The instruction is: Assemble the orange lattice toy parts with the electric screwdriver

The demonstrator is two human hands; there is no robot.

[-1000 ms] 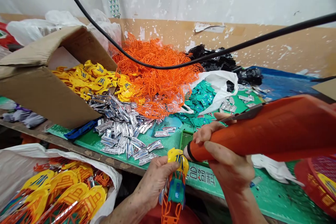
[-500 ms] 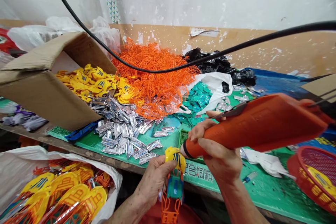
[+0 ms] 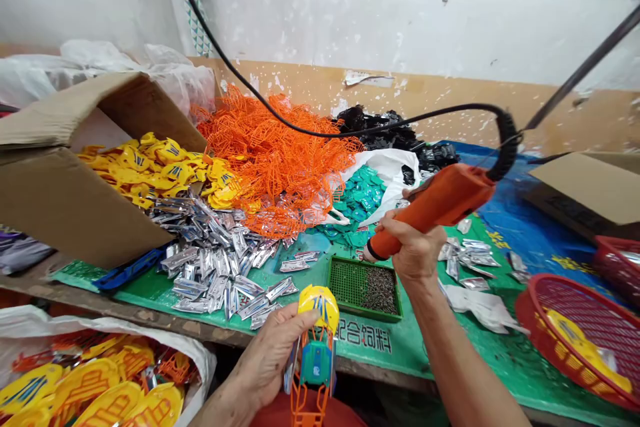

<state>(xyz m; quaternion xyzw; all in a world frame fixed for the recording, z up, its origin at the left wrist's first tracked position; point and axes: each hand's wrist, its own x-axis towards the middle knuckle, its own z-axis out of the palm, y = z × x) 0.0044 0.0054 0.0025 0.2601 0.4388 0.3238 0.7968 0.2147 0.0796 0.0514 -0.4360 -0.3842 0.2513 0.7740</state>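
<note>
Pulled clear of the toy, the orange corded electric screwdriver [image 3: 440, 197] now stands apart from it, closed in the right hand [image 3: 413, 253]. Nearest, at lower centre, the left hand [image 3: 267, 360] wraps firmly around a plastic toy assembly [image 3: 315, 353], with its yellow head [image 3: 319, 307] above a teal body [image 3: 316, 363] and an orange lattice frame [image 3: 305, 403]. It looks light and stiff, though the thin lattice may snap, so the teal body seems the safer hold. Beyond, the green-covered desk [image 3: 500, 360] carries a green perforated tray [image 3: 365, 288], silver metal parts [image 3: 210, 273], and a tangled orange lattice heap [image 3: 265, 160].
</note>
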